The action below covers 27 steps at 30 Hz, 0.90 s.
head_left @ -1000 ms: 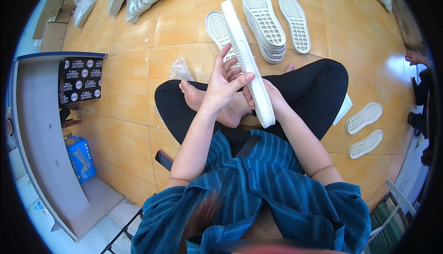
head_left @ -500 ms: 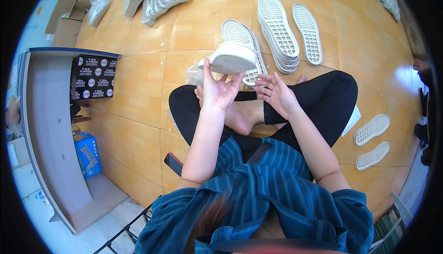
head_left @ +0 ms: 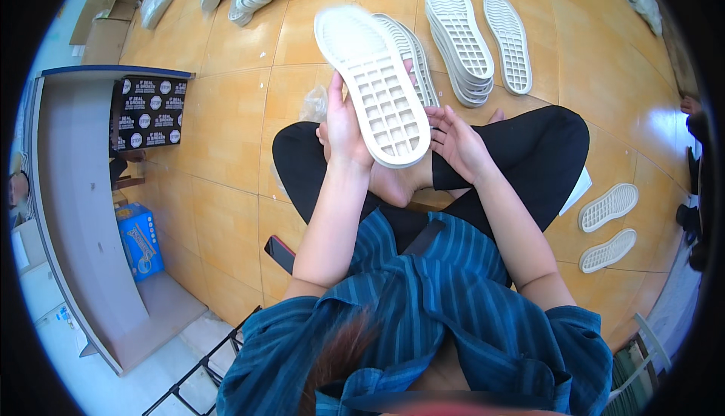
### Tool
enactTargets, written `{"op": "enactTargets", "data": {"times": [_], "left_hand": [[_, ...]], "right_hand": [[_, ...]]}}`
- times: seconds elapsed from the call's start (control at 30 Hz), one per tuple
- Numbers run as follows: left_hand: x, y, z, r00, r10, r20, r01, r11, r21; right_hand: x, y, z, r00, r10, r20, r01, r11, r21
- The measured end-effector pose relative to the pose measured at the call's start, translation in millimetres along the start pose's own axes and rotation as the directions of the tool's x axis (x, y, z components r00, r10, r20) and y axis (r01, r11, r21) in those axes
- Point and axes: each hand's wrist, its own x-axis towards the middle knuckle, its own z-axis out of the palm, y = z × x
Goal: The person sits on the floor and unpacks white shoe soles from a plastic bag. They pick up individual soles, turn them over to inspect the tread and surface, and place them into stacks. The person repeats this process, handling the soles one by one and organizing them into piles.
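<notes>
1 sole [head_left: 375, 83] between both hands [head_left: 400, 132]

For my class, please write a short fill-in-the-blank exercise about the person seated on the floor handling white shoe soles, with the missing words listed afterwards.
1. The left hand holds up a white rubber shoe sole whose ______-patterned face is toward the camera.
2. The right hand is open beside the sole's ______ end.
3. The person sits cross-legged on an orange tiled ______.
4. Two separate white soles lie on the person's ______ side.

Missing words: grid; lower; floor; right
</notes>
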Motion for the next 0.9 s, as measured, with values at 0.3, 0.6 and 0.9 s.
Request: {"op": "enactTargets", "data": {"times": [0.3, 0.6, 0.9], "left_hand": [[12.0, -0.3, 21.6, 0.978, 0.016, 0.206, -0.023, 0.999, 0.035], [12.2, -3.3, 22.9, 0.959, 0.014, 0.285, 0.018, 0.994, -0.109], [11.0, -3.8, 26.1, 0.985, 0.028, 0.168, -0.016, 0.997, -0.071]], "right_hand": [[-1.3, -0.8, 5.2, 0.999, -0.013, -0.035, 0.013, 1.0, 0.009], [-0.7, -0.8, 3.7, 1.0, -0.005, -0.018, 0.006, 1.0, 0.022], [-0.5, 0.2, 3.0, 1.0, -0.007, -0.021, 0.008, 1.0, 0.02]]}}
